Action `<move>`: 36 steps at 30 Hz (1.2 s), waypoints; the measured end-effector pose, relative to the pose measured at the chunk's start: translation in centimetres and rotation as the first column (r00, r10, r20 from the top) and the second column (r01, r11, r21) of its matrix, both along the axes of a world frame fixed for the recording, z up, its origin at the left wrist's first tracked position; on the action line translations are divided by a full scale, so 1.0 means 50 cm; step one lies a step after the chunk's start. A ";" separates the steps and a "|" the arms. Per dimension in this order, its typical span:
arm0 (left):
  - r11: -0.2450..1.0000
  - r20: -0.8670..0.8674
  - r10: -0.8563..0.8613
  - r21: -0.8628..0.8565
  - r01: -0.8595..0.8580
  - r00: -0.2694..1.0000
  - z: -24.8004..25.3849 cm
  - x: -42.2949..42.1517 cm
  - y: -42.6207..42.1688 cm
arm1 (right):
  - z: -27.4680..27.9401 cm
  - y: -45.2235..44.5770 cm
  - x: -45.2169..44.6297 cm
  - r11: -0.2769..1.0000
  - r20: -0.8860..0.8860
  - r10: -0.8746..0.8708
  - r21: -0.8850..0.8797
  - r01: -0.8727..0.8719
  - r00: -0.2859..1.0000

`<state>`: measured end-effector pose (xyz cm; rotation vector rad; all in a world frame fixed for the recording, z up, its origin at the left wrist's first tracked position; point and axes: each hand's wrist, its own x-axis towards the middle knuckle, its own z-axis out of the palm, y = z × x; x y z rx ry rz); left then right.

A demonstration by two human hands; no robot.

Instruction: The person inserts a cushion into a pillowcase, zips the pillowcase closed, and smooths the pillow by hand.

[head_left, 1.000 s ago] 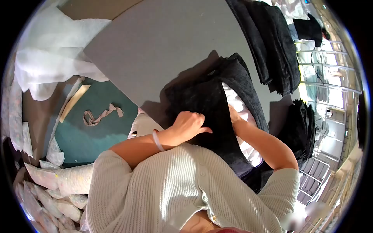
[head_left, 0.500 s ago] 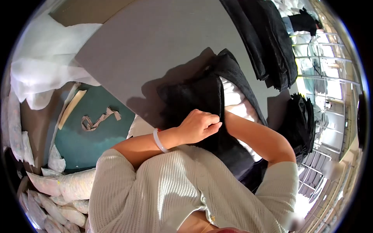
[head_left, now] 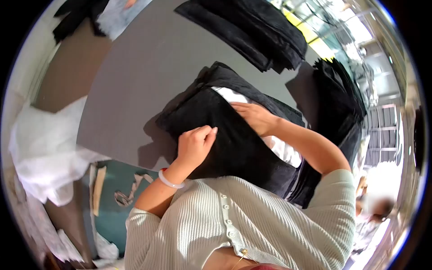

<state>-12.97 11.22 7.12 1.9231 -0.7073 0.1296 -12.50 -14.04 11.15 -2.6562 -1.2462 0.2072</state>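
Observation:
A black, velvety cushion cover (head_left: 211,135) lies in front of me, its slit running diagonally. White inner material (head_left: 288,154) shows through the slit. My left hand (head_left: 194,146), with a white bracelet at the wrist, is closed on top of the cover, left of the slit. Its fingertips are turned under, so I cannot tell whether they grip the cloth. At the slit, my right hand (head_left: 256,118) lies palm down on the white inner, fingers stretched out towards the upper left.
Black folded covers (head_left: 252,33) lie at the table's (head_left: 130,90) far side. Another black stack (head_left: 335,99) stands at right. White sheeting (head_left: 49,144) hangs off the left edge. A crumpled strip (head_left: 130,191) lies on a green surface at lower left. Another person's blurred head shows at right.
My right hand, inside the cover before, now shows lying in the slit. My left hand has moved left, away from the slit's edge. The view has turned, and the slit shows wider.

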 end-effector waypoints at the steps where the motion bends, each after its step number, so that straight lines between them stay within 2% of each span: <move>1: 0.998 0.115 0.036 0.049 -0.042 0.993 0.017 0.007 0.003 | 0.032 -0.019 -0.026 0.999 0.083 -0.035 0.025 0.033 0.996; 2: 0.999 0.263 0.007 0.033 -0.017 0.965 0.024 0.027 -0.004 | 0.040 -0.059 -0.041 0.995 0.172 -0.090 0.051 0.083 0.981; 3: 0.994 0.285 -0.079 0.089 0.056 0.955 0.062 0.037 -0.010 | 0.052 -0.075 -0.050 0.989 0.255 -0.143 0.080 0.127 0.956; 4: 0.983 0.382 -0.177 0.111 0.146 0.907 0.084 0.055 -0.027 | 0.049 -0.075 -0.063 0.986 0.264 -0.163 0.089 0.144 0.951; 5: 0.962 0.473 -0.271 0.142 0.232 0.838 0.099 0.077 -0.051 | 0.063 -0.045 -0.065 0.928 0.336 -0.369 0.073 0.366 0.867; 6: 0.907 0.428 -0.420 0.185 0.378 0.800 0.073 0.098 -0.069 | 0.071 -0.020 -0.063 0.820 0.407 -0.545 0.077 0.567 0.733; 7: 0.851 0.363 -0.524 0.183 0.493 0.770 0.047 0.116 -0.081 | 0.060 -0.011 -0.057 0.812 0.417 -0.556 0.091 0.576 0.719; 9: 0.797 0.425 -0.600 0.249 0.550 0.678 0.033 0.141 -0.088 | 0.016 -0.019 -0.023 0.736 0.397 -0.658 0.158 0.658 0.640; 10: 0.792 0.433 -0.607 0.264 0.550 0.666 0.045 0.139 -0.093 | -0.011 -0.032 -0.002 0.704 0.338 -0.694 0.135 0.697 0.636; 11: 0.811 0.438 -0.573 0.184 0.555 0.693 0.058 0.133 -0.102 | -0.008 -0.025 0.000 0.700 0.342 -0.700 0.152 0.698 0.627; 12: 0.826 0.436 -0.538 0.103 0.554 0.721 0.067 0.126 -0.110 | -0.007 -0.014 -0.004 0.639 0.247 -0.769 0.279 0.717 0.589; 13: 0.827 0.436 -0.539 0.112 0.552 0.720 0.069 0.120 -0.120 | -0.006 -0.004 -0.007 0.565 0.140 -0.817 0.389 0.728 0.559; 14: 0.854 0.490 -0.485 0.087 0.513 0.725 0.066 0.113 -0.134 | 0.010 -0.002 -0.015 0.511 0.053 -0.842 0.395 0.763 0.536; 15: 0.880 0.538 -0.424 0.054 0.472 0.728 0.061 0.106 -0.148 | 0.008 -0.001 -0.021 0.517 0.051 -0.838 0.391 0.761 0.543; 17: 0.904 0.578 -0.358 0.018 0.427 0.733 0.041 0.118 -0.171 | -0.002 0.006 -0.033 0.405 -0.151 -0.841 0.461 0.790 0.519; 18: 0.930 0.595 -0.316 0.040 0.366 0.739 0.014 0.127 -0.180 | -0.013 0.013 -0.040 0.356 -0.301 -0.823 0.388 0.850 0.482; 19: 0.954 0.617 -0.264 0.055 0.295 0.741 -0.015 0.133 -0.190 | -0.036 0.022 -0.050 0.282 -0.389 -0.799 0.432 0.856 0.459; 21: 0.968 0.620 -0.196 -0.002 0.252 0.759 -0.048 0.129 -0.190 | -0.059 0.034 -0.052 0.194 -0.469 -0.785 0.437 0.879 0.406; 22: 0.972 0.612 -0.175 -0.015 0.233 0.771 -0.064 0.134 -0.193 | -0.071 0.041 -0.050 0.155 -0.439 -0.818 0.454 0.877 0.372; 25: 0.984 0.583 -0.130 -0.025 0.178 0.802 -0.080 0.145 -0.196 | -0.013 0.047 -0.049 0.168 -0.627 -0.709 0.294 0.941 0.322; 27: 0.980 0.582 -0.132 -0.047 0.196 0.802 -0.083 0.151 -0.196 | 0.015 0.084 -0.066 0.305 -0.450 -0.810 0.223 0.926 0.376; 28: 0.980 0.538 -0.139 -0.048 0.195 0.831 -0.084 0.146 -0.198 | -0.047 0.073 -0.075 0.504 -0.129 -0.820 0.300 0.810 0.558; 29: 0.982 0.537 -0.125 -0.055 0.182 0.834 -0.078 0.145 -0.193 | -0.059 0.081 -0.076 0.533 -0.019 -0.817 0.356 0.768 0.576; 31: 0.981 0.392 -0.090 -0.122 0.149 0.915 -0.064 0.147 -0.188 | -0.072 0.076 -0.073 0.501 -0.030 -0.829 0.400 0.767 0.558; 32: 0.956 0.408 -0.033 -0.254 0.149 0.912 -0.038 0.161 -0.178 | -0.067 0.072 -0.071 0.508 -0.024 -0.825 0.402 0.761 0.564; 33: 0.955 0.383 0.073 -0.292 0.045 0.921 -0.012 0.168 -0.159 | -0.062 0.070 -0.073 0.468 -0.085 -0.839 0.391 0.793 0.537; 35: 0.977 0.235 0.172 -0.162 -0.135 0.957 0.001 0.201 -0.108 | -0.060 0.066 -0.073 0.408 -0.148 -0.857 0.392 0.825 0.494; 36: 0.995 0.109 0.097 0.004 -0.098 0.989 -0.014 0.223 -0.079 | -0.061 0.063 -0.074 0.407 -0.151 -0.850 0.417 0.812 0.504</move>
